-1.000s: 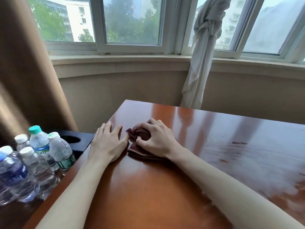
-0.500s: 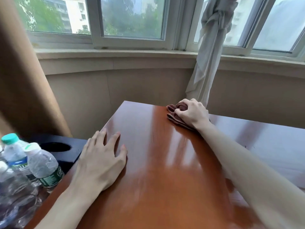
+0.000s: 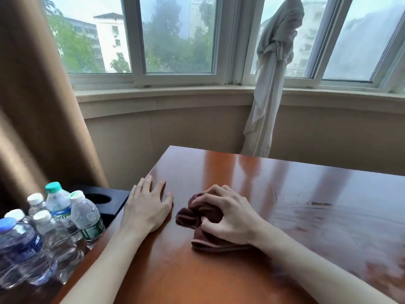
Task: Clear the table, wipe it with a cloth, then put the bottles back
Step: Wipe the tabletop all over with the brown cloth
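A glossy red-brown wooden table (image 3: 252, 270) fills the lower right. My right hand (image 3: 228, 218) presses down on a bunched dark maroon cloth (image 3: 192, 216) near the table's left side, fingers curled over it. My left hand (image 3: 146, 207) lies flat, fingers spread, at the table's left edge, just left of the cloth and not touching it. Several clear plastic water bottles (image 3: 54, 224) with white, green and blue caps stand upright in a cluster off the table at the lower left.
A dark low stand with a round hole (image 3: 100, 199) sits between the bottles and the table. A brown curtain (image 3: 32, 106) hangs at the left, a knotted white curtain (image 3: 271, 84) beyond the table's far edge. Wet streaks mark the table's right part (image 3: 350, 216).
My right hand swept the cloth out to the far edge of the table and has drawn it back toward me, beside my left hand. The left hand has stayed flat at the table's edge.
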`<action>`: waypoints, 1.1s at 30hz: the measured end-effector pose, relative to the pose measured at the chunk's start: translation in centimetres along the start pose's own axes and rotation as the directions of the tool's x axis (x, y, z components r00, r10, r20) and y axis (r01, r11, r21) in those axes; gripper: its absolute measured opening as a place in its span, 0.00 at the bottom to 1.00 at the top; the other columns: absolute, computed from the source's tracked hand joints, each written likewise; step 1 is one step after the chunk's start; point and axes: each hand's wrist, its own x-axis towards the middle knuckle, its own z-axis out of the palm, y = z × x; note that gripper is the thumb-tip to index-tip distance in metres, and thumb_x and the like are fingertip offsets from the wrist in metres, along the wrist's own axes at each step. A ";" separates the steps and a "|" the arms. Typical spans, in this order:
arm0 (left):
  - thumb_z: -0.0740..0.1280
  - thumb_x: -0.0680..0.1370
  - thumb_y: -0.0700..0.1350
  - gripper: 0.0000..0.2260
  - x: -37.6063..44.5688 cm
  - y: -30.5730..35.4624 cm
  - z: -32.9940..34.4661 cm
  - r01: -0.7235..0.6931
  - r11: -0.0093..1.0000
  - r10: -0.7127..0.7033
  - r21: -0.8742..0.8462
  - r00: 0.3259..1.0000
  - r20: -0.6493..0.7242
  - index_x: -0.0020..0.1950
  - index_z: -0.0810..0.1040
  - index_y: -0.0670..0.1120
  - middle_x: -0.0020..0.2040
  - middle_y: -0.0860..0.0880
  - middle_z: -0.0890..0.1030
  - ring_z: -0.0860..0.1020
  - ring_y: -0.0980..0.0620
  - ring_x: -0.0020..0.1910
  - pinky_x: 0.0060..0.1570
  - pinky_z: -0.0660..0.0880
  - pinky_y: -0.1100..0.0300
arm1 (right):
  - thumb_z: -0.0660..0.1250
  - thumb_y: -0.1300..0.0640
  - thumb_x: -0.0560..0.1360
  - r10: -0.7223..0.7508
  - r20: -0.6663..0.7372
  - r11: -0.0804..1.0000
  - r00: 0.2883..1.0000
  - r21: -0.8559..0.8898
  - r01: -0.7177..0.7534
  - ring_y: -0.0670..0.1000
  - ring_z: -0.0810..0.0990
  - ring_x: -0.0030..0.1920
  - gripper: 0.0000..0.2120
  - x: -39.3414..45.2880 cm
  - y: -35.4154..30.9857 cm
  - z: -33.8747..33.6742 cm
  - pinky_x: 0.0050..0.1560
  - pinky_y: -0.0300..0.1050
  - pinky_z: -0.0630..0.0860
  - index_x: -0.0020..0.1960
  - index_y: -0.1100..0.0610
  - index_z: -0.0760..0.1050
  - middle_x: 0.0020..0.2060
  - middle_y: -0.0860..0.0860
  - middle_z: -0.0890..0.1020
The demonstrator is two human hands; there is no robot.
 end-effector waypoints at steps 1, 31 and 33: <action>0.50 0.83 0.61 0.27 -0.1 0.0 0.0 -0.004 1.000 0.004 0.002 1.000 0.003 0.82 0.58 0.57 0.83 0.46 0.55 0.51 0.48 0.81 0.80 0.48 0.50 | 0.65 0.41 0.71 -0.021 0.011 1.000 1.000 0.012 0.021 0.46 0.74 0.55 0.20 -0.1 0.1 -0.3 0.57 0.43 0.75 0.63 0.36 0.77 0.55 0.38 0.77; 0.64 0.81 0.42 0.20 -7.7 -5.1 -6.1 0.078 0.951 -0.088 -0.300 0.996 -0.018 0.74 0.72 0.44 0.72 0.44 0.73 0.70 0.48 0.72 0.70 0.60 0.63 | 0.60 0.35 0.69 -0.017 -0.092 1.000 0.996 0.008 0.018 0.51 0.75 0.54 0.20 3.2 -10.8 6.6 0.49 0.45 0.67 0.58 0.39 0.78 0.52 0.42 0.78; 0.64 0.82 0.45 0.20 -10.7 -6.7 -6.8 0.119 0.959 -0.119 -0.259 0.993 0.015 0.74 0.72 0.45 0.72 0.44 0.73 0.69 0.48 0.73 0.72 0.61 0.59 | 0.61 0.36 0.69 -0.040 -0.103 0.999 0.994 0.024 0.043 0.53 0.76 0.53 0.20 0.8 -14.3 7.2 0.51 0.47 0.71 0.58 0.40 0.79 0.51 0.43 0.78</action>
